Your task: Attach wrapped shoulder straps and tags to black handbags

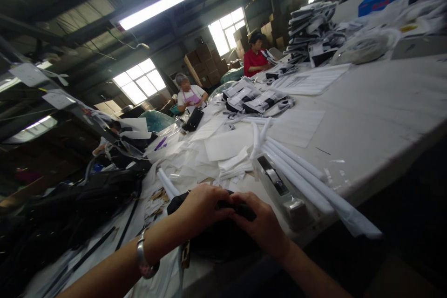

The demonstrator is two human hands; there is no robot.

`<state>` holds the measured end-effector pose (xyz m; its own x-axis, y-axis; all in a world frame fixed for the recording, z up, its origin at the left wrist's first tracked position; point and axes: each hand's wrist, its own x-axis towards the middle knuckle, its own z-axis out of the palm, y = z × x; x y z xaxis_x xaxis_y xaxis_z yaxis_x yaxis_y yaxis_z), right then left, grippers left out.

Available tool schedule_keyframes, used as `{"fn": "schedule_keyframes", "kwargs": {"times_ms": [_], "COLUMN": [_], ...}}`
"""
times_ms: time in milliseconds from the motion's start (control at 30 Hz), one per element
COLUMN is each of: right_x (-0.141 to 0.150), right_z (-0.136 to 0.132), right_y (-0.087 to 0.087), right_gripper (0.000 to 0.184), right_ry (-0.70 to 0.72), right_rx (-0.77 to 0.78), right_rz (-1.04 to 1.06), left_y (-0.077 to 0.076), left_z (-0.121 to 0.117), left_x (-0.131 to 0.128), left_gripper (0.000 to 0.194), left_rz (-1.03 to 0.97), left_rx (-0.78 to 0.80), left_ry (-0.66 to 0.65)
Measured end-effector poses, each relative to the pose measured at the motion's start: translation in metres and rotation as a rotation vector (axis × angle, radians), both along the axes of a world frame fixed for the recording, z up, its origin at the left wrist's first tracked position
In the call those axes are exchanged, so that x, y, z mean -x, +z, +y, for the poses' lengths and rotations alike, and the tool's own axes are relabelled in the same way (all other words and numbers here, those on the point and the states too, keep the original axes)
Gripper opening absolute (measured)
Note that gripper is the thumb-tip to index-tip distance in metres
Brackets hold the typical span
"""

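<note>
A black bag lies at the near edge of the table, dark and partly hidden under my hands. My left hand curls its fingers over the top of the bag, a silver bangle on that wrist. From the other side my right hand grips the same top part, its fingertips close to those of the left. Metal hardware shows at the bag's left side. Just right of my hands stands a tape dispenser with a roll in it.
White paper-wrapped rolls extend past the table's right edge. Thin white sheets cover the middle. Black bags are heaped at left. Wrapped bundles and a tall stack stand farther back. Two people sit across the table.
</note>
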<state>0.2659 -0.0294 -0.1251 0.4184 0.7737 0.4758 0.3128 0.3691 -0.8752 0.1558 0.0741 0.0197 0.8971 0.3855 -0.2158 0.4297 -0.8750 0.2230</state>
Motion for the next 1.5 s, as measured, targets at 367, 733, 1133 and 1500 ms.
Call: {"fn": "schedule_keyframes", "kwargs": {"times_ms": [367, 733, 1133, 1500], "right_x": [-0.006, -0.022, -0.031, -0.033], "right_z": [-0.004, -0.003, 0.008, 0.008], "right_y": [0.009, 0.023, 0.033, 0.043], "right_gripper": [0.017, 0.019, 0.012, 0.006], "right_ry": [-0.062, 0.129, 0.086, 0.118], "right_rx": [0.178, 0.307, 0.334, 0.434], "right_rz": [-0.038, 0.067, -0.098, -0.041], "left_y": [-0.018, -0.024, -0.042, -0.043], "left_z": [-0.005, -0.01, -0.02, -0.022], "left_x": [0.02, 0.024, 0.031, 0.033], "left_gripper": [0.028, 0.017, 0.032, 0.034], "left_rz": [-0.128, -0.247, -0.187, -0.235], "left_rx": [-0.057, 0.025, -0.14, -0.117], "left_ry": [0.106, 0.058, 0.063, 0.072]}}
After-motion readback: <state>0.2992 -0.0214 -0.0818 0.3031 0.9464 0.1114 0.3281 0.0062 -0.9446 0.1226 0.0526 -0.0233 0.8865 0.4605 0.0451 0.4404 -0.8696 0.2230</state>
